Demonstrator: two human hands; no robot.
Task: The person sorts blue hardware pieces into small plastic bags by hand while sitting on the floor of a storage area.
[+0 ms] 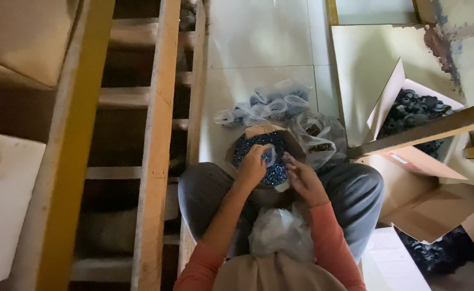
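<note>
One open carton of small dark blue parts (261, 153) sits on the pale floor (258, 48) in front of a seated person's knees, and everything else is placed from it. The carton is roughly as wide as it is deep, so no long axis can be told; its open top faces up, and one brown flap (264, 129) stands at its far edge.

Two hands work at it. The left hand (252, 166) rests on the near part of the carton, fingers curled down into the parts around a small clear bag (269, 155). The right hand (303, 177) hovers at the carton's near right edge, fingers loosely bent and partly spread; whether it holds anything cannot be told.

Beyond the carton lies a cluster of filled little clear bags (272, 105), about six, though the exact count is hard to read. Just right of the carton sits one larger clear bag (320, 140) with dark contents. Nearer than the carton, in the person's lap, lies one crumpled bundle of empty plastic (280, 231).

Farther right, one white box of black round parts (415, 110) stands open behind a slanting wooden beam (431, 129). Left of the carton runs a wooden rack (156, 134).
</note>
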